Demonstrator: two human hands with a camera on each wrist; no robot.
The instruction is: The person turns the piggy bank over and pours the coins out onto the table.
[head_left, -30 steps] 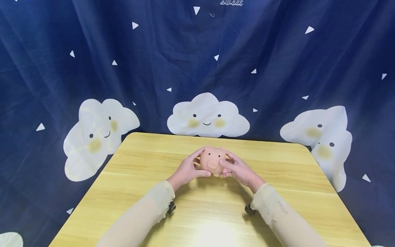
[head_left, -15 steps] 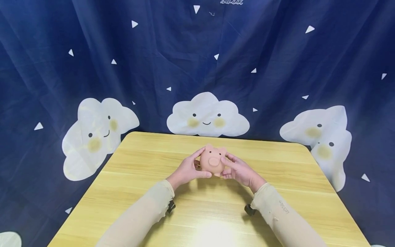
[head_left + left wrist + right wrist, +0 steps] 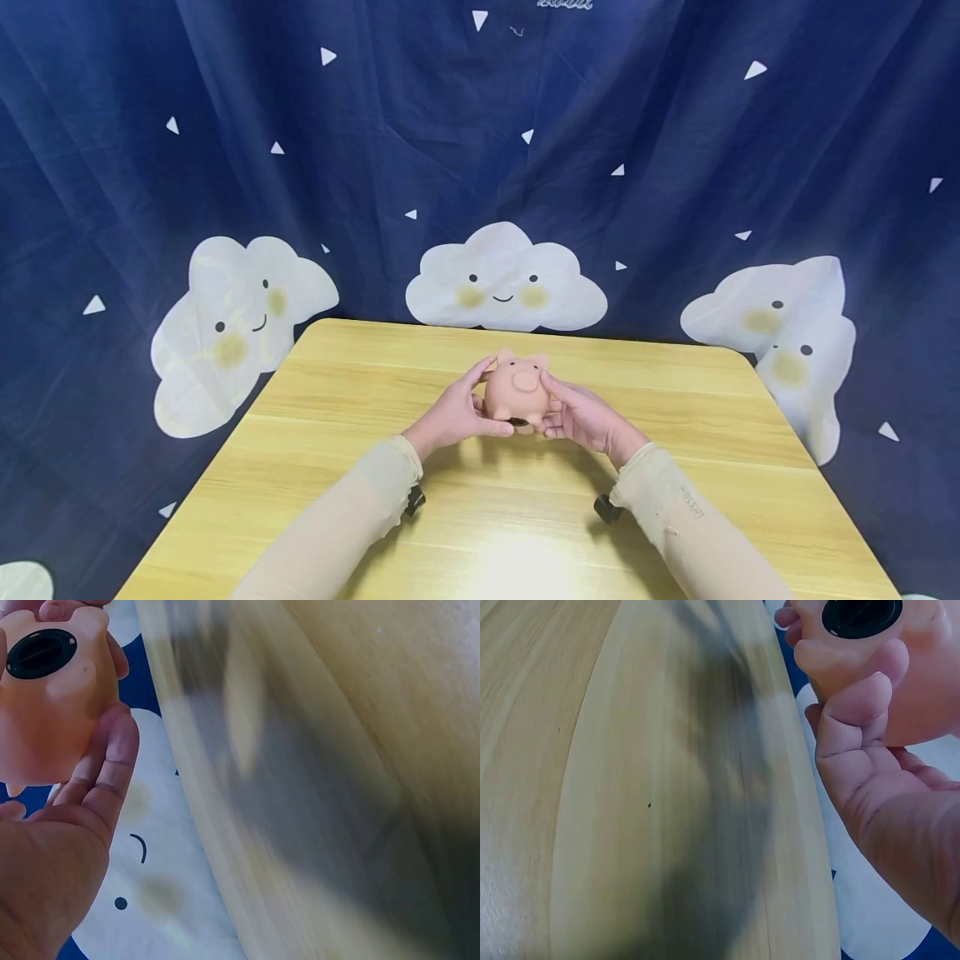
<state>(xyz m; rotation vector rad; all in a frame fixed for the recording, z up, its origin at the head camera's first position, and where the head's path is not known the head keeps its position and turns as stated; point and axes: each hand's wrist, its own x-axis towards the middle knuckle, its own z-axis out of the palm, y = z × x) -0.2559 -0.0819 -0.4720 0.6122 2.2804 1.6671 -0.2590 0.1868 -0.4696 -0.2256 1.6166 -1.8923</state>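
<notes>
A round pink piggy bank (image 3: 517, 396) is held between both hands over the far middle of the table, its snout tipped up. My left hand (image 3: 459, 410) grips its left side, with the thumb low near a foot. On the opposite side my right hand (image 3: 588, 417) holds it, thumb up beside the snout and fingers curled under. Both wrist views show the underside, where a black round plug (image 3: 41, 654) sits between the stubby feet. In the right wrist view the same black plug (image 3: 862, 613) is cut by the top edge.
The wooden table (image 3: 337, 500) has rounded far corners, and shadows of the arms fall on it. Behind its far edge hangs a dark blue curtain (image 3: 450, 108) printed with white clouds and triangles. A black wrist device (image 3: 606, 508) shows under the right sleeve.
The piggy bank has tilted back: its snout and eyes have risen, and the dark plug underneath now shows in the head view. Both hands stay round it in nearly the same place.
</notes>
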